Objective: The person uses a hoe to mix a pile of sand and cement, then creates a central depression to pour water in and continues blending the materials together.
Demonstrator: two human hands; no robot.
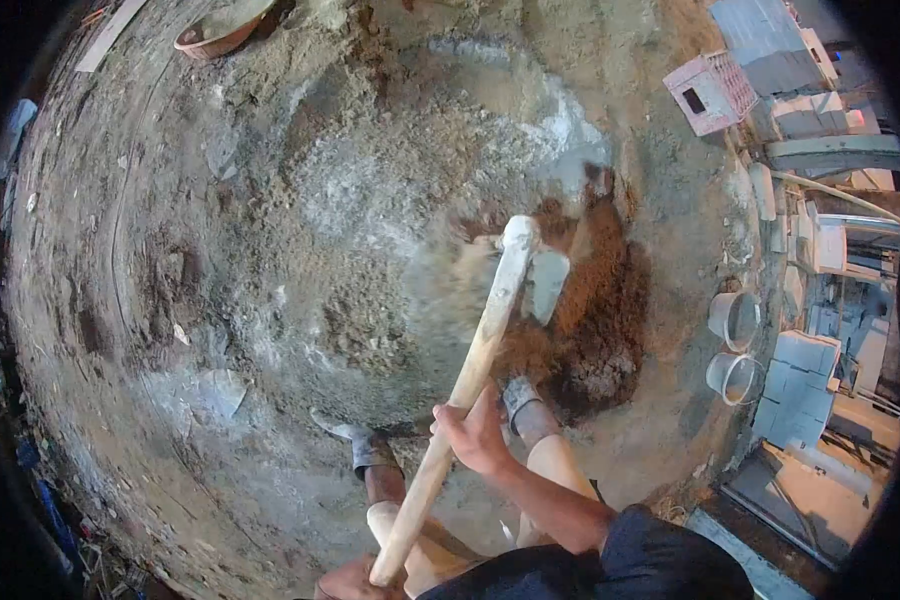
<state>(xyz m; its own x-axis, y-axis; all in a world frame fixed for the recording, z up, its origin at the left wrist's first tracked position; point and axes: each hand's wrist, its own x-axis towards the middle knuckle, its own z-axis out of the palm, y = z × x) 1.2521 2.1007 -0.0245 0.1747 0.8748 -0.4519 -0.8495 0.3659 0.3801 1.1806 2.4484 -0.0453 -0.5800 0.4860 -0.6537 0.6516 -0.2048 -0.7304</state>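
Observation:
A long wooden handle (470,375) runs from the bottom of the view up to a flat metal blade (547,284), which lies against a heap of reddish-brown soil (610,300). Around the handle's middle, my right hand (478,432) is closed. At the handle's lower end my left hand (352,580) grips it, partly cut off by the frame edge. Left of the blade spreads grey, powdery material (370,210) mixed with soil. My feet stand just below the heap.
Two white buckets (735,320) sit at the right, near stacked boards and blocks (795,385). A pink box-like object (712,93) is at the upper right. At the upper left lies a reddish basin (215,42).

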